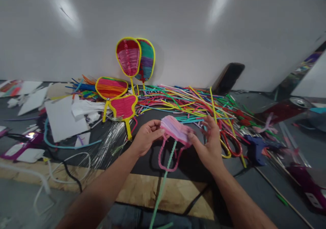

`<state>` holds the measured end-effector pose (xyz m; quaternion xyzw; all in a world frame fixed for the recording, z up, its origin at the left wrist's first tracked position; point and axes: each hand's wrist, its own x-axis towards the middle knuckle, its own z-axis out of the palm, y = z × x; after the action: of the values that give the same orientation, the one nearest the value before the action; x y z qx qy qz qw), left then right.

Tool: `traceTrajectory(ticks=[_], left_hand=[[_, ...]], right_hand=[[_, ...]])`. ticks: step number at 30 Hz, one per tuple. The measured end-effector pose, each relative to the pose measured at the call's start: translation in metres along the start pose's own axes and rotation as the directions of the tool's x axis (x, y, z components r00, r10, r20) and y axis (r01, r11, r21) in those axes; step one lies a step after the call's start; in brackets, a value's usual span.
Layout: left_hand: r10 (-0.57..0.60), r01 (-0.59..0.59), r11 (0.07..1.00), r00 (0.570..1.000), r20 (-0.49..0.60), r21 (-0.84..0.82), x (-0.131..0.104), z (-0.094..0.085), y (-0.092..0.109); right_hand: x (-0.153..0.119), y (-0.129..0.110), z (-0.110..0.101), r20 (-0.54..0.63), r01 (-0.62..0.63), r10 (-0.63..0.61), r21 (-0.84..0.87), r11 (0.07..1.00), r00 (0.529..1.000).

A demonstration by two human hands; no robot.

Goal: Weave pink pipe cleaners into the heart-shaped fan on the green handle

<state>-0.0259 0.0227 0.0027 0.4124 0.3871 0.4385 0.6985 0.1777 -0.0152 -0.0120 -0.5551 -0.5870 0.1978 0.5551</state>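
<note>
Between my hands is a fan-shaped craft piece of pipe cleaners [175, 129], pink and lilac on top with a twisted pink loop below. A mint-green pipe cleaner [163, 185] hangs from its middle toward me. My left hand [149, 135] pinches the piece's left edge between thumb and fingers. At the right edge, my right hand [207, 142] has its thumb close to the pink rim, with the fingers raised and spread. Whether that thumb touches the rim is hard to tell because of blur.
Finished yellow-rimmed fans [128, 57] lean on the grey wall. Behind my hands lies a heap of coloured pipe cleaners [175, 98]. Red-handled scissors [233, 142] and a blue glue gun [257, 149] are at right; a phone [229, 78] leans behind. White card [65, 118] and cables lie left.
</note>
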Motion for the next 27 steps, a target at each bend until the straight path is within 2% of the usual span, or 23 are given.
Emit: traceTrajectory(ticks=[2,3,6,13,19,23,27], left_hand=[[-0.029,0.027,0.999,0.998,0.061,0.029,-0.003,0.005,-0.004],[-0.041,0.038,0.999,0.995,0.090,0.038,-0.004,0.008,-0.006],[-0.049,0.045,0.998,0.988,0.144,0.034,-0.008,0.016,-0.009],[0.000,-0.004,1.000,0.988,0.155,0.030,-0.010,0.019,-0.012],[-0.017,0.005,0.996,0.990,0.138,0.089,-0.012,0.019,-0.011],[-0.020,-0.002,0.987,0.991,0.131,0.163,-0.012,0.019,-0.007],[-0.037,0.013,0.977,0.993,0.111,0.212,-0.011,0.017,-0.002]], right_hand=[[0.000,-0.007,-0.002,0.064,0.247,-0.238,-0.219,0.944,0.969],[0.000,-0.010,-0.001,0.122,0.343,-0.321,-0.266,0.901,0.939],[-0.004,-0.018,0.005,0.186,0.471,-0.433,-0.289,0.834,0.882],[-0.005,-0.021,0.013,0.163,0.501,-0.474,-0.329,0.801,0.865],[-0.005,-0.023,0.015,0.159,0.540,-0.521,-0.365,0.758,0.839],[-0.006,-0.022,0.018,0.119,0.519,-0.511,-0.343,0.783,0.851],[-0.006,-0.020,0.019,0.128,0.492,-0.476,-0.273,0.826,0.870]])
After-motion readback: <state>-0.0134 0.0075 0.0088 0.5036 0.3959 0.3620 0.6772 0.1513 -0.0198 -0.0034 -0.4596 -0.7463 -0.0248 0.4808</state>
